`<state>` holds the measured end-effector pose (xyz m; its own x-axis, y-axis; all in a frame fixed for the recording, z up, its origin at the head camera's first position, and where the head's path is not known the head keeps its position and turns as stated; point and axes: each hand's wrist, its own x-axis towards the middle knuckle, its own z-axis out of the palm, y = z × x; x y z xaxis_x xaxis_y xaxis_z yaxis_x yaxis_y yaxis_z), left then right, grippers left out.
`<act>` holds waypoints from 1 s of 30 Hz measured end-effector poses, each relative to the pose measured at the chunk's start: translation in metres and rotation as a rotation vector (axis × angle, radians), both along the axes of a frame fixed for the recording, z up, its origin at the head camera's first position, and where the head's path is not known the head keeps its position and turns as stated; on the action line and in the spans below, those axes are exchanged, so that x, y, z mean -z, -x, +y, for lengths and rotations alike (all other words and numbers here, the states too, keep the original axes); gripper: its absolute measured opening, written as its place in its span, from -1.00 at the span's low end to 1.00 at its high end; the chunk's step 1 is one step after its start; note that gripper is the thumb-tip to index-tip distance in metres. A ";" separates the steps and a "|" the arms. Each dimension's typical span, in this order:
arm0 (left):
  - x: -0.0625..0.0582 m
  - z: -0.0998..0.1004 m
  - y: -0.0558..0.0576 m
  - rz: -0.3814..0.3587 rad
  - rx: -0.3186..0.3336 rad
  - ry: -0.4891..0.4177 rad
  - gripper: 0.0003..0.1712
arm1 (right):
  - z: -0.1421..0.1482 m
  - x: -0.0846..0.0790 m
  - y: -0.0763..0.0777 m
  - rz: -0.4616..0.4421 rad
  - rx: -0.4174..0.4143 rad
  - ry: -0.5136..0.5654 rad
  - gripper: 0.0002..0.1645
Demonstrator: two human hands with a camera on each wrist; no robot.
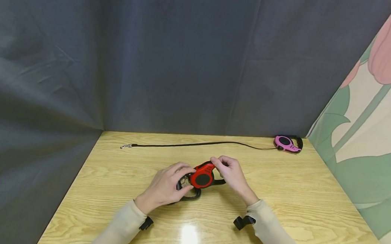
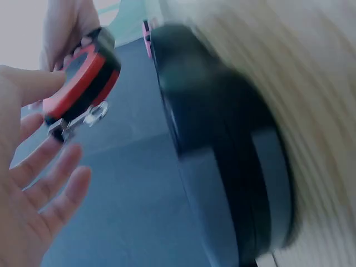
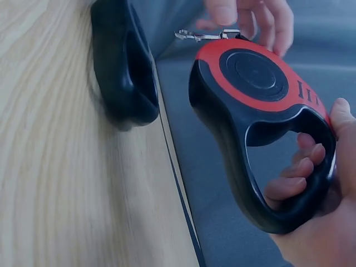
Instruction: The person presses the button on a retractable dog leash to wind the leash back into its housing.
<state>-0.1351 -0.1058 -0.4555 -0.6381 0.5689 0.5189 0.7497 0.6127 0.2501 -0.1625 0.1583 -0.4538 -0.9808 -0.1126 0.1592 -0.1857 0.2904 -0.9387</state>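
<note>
Metal clip [image 1: 125, 146] at ten o'clock from red leash [image 1: 203, 178], ending black cord [image 1: 187, 144]. Left hand [image 1: 166, 187]: fingers loosely spread round red leash's front end. Black leash [image 2: 222, 139] on tabletop [image 1: 294, 202], seven o'clock. Red leash raised mid-tabletop; right hand [image 1: 232, 176] gripping its handle [image 3: 239, 183]. Pink casing [image 1: 291, 145], two o'clock, cord running out.

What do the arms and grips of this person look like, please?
The left sleeve and right sleeve are long, plain and light beige. A small black device shows at the left wrist, another at the right. The left grip and right grip wear no gloves. No cable shows on either sleeve.
</note>
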 end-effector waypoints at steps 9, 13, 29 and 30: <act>0.005 0.020 0.000 0.190 -0.038 0.175 0.12 | 0.001 -0.008 -0.004 -0.062 -0.035 0.055 -0.41; 0.007 0.022 0.002 0.292 -0.048 0.173 0.09 | 0.000 -0.009 -0.007 -0.079 -0.043 0.059 -0.41; 0.005 0.028 0.000 -0.016 -0.075 0.038 -0.01 | 0.011 0.005 -0.026 0.173 -0.006 -0.177 -0.23; 0.005 0.030 0.000 -0.036 -0.081 0.037 -0.01 | 0.014 0.005 -0.028 0.193 -0.023 -0.203 -0.12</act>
<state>-0.1350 -0.0762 -0.4603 -0.7003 0.5335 0.4743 0.6886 0.6801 0.2517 -0.1345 0.1720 -0.4585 -0.9314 -0.1832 0.3145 -0.3639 0.4625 -0.8085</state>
